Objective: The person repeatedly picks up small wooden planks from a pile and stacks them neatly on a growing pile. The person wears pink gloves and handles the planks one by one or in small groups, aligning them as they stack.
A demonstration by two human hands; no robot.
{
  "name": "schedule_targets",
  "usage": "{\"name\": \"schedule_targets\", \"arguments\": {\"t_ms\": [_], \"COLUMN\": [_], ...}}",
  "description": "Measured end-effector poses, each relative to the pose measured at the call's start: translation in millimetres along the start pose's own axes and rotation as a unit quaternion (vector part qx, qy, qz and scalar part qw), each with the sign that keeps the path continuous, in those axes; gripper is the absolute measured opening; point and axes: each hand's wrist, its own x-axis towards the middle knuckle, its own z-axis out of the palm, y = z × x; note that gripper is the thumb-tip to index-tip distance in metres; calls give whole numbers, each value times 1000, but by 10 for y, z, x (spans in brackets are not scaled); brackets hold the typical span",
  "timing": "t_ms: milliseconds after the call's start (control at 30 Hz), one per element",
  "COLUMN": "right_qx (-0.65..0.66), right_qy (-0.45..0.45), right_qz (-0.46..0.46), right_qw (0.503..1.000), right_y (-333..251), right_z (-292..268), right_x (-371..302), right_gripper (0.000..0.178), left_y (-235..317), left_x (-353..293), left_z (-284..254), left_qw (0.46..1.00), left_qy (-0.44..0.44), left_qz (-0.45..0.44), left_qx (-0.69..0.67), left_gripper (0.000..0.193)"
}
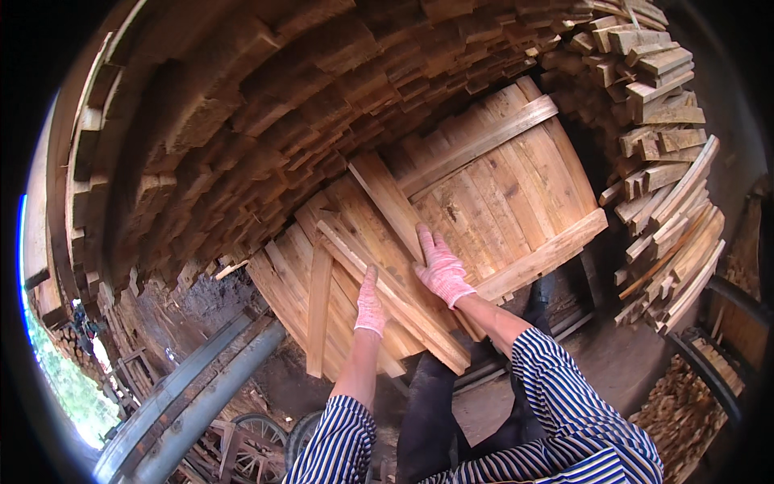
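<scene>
My left hand (pixel 370 306), in a pale pink glove, rests against the edge of a long wooden strip (pixel 403 302), its visible fingers stretched straight. To its right, my right hand (pixel 443 268), in a similar glove, lies with fingers spread at a wooden slat (pixel 385 198). Under both hands is a wide panel of side-by-side wooden boards (pixel 484 202). The slat and the strip lie slantwise across it, and another short slat (pixel 319 310) lies left of my left hand. The undersides of my fingers are hidden.
A wooden batten (pixel 484 145) crosses the panel's far side and another (pixel 544 254) its near side. Stacked timber (pixel 266 105) rises behind it, with more wood piled (pixel 661 145) at the right. Metal rails (pixel 193 395) stand at the lower left beside a spoked wheel (pixel 258 440).
</scene>
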Motion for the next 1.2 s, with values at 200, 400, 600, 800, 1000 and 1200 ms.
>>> {"name": "schedule_targets", "arguments": {"t_ms": [200, 400, 600, 800, 1000, 1200], "right_qx": [115, 211, 1, -103, 225, 0], "right_qy": [-143, -44, 59, 50, -97, 65], "right_qz": [-14, 4, -80, -84, -25, -89], "right_qw": [983, 976, 995, 990, 969, 994], "right_y": [-139, 30, 578, 154, 117, 771], "right_z": [-510, -698, -409, -476, -767, -780], "right_x": [-658, -515, 185, -67, -324, 714], "right_gripper": [100, 98, 67, 73, 79, 63], "left_y": [-3, -153, -2, -35, -189, 737], "left_x": [-212, -84, 232, 70, 77, -13], "left_z": [581, 567, 349, 739, 461, -956], "left_qw": [998, 999, 996, 999, 973, 633], "left_qy": [30, -24, -47, -21, -2, 353], "left_qz": [-42, -5, 31, -40, 63, 250], "left_qx": [20, 21, 71, -17, 220, 642], "left_gripper": [115, 113, 96, 98, 109, 117]}}
